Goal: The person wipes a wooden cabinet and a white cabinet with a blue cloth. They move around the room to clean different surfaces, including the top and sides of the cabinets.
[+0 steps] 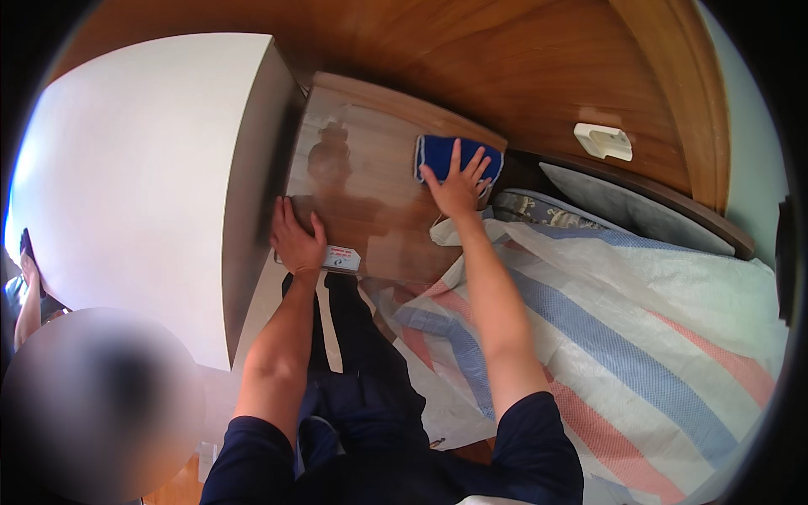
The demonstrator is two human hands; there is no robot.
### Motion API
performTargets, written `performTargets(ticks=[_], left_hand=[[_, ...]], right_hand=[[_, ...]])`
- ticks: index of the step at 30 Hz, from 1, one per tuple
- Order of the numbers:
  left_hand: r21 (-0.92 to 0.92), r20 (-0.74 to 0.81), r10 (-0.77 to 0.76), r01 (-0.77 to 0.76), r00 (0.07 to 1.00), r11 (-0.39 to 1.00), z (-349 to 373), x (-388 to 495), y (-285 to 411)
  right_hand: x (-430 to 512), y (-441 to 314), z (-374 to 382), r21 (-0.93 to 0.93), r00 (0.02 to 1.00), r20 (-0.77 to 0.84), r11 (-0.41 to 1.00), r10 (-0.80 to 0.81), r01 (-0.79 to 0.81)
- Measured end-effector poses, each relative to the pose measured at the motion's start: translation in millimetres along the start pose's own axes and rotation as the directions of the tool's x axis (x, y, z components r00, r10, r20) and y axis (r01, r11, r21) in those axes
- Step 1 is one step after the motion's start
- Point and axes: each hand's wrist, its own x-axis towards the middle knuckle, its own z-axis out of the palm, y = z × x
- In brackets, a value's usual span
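Before me stands a low cabinet with a glossy brown wood-grain top [372,183], in which a blurred reflection shows. My right hand [459,183] holds a folded blue cloth [435,154] with pale edging down against the far right part of that top, fingers spread over it. At the near left corner, my left hand [298,238] rests with its palm on the surface, fingers apart and nothing in its grasp. Just right of my left wrist, a white sticker [344,258] bearing print is stuck at the front edge.
A tall white cabinet [151,170] stands close on the left; another person's arm [28,303] reaches to its far side. Striped woven plastic sheeting [606,328] covers a bed-like shape on the right, beside a patterned mattress [536,210]. A white holder [604,141] is fixed to the wood panel [480,63] behind.
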Motion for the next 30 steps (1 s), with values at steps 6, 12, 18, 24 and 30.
performTargets(ticks=[6,12,18,24,30], left_hand=[[-0.012,-0.011,0.013,-0.013,1.000,1.000,4,1,-1],[-0.024,0.009,0.004,-0.004,1.000,1.000,2,4,7],[-0.029,0.019,-0.003,0.003,1.000,1.000,-3,1,1],[0.011,-0.004,0.013,-0.013,1.000,1.000,0,1,0],[0.022,-0.018,0.027,-0.026,0.999,0.999,2,-1,1]], right_hand=[[61,-19,-26,0.060,0.988,0.035,0.987,0.149,-0.151],[32,-23,-1,0.023,0.997,-0.081,1.000,-0.017,0.019],[-59,-70,27,-0.061,0.970,0.056,0.969,-0.237,0.240],[-7,-99,13,0.047,0.993,0.016,0.992,-0.119,0.119],[63,-134,-12,0.120,0.999,0.033,0.993,-0.019,0.015]])
